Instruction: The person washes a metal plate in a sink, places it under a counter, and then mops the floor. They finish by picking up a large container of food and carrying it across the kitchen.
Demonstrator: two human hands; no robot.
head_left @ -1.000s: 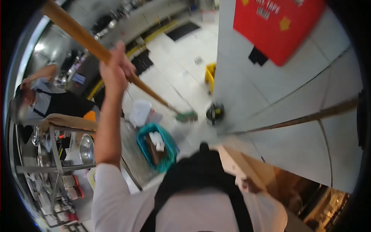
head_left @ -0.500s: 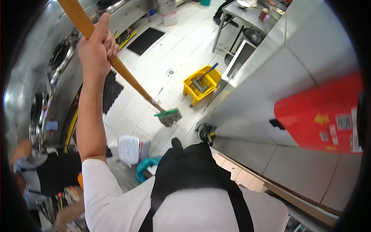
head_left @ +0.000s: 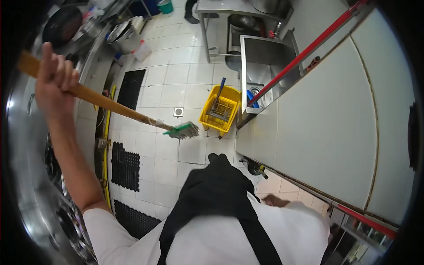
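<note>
My left hand (head_left: 56,81), raised at the left, is wrapped round the wooden handle of a mop (head_left: 110,105). The handle slants down to the right, ending in a green clamp and a grey mop head (head_left: 184,130), which overlaps the white tiles in this view. Right of the mop head stands a yellow mop bucket (head_left: 221,108) with a wringer and a blue-handled lever. Low beside my body, on the right, part of my right hand (head_left: 274,201) shows past the white sleeve; its fingers are mostly hidden.
Stoves and steel counters (head_left: 90,66) line the left side. A steel sink (head_left: 265,75) stands behind the bucket, and a white wall (head_left: 327,128) rises on my right. Black rubber mats (head_left: 125,165) and a drain (head_left: 178,112) are on the floor. Another person's foot (head_left: 191,19) is far ahead.
My left hand and the mop have swung left, with the handle lying flatter. The view has turned. My right hand has come into sight; the other person at left and the red item are gone from view.
</note>
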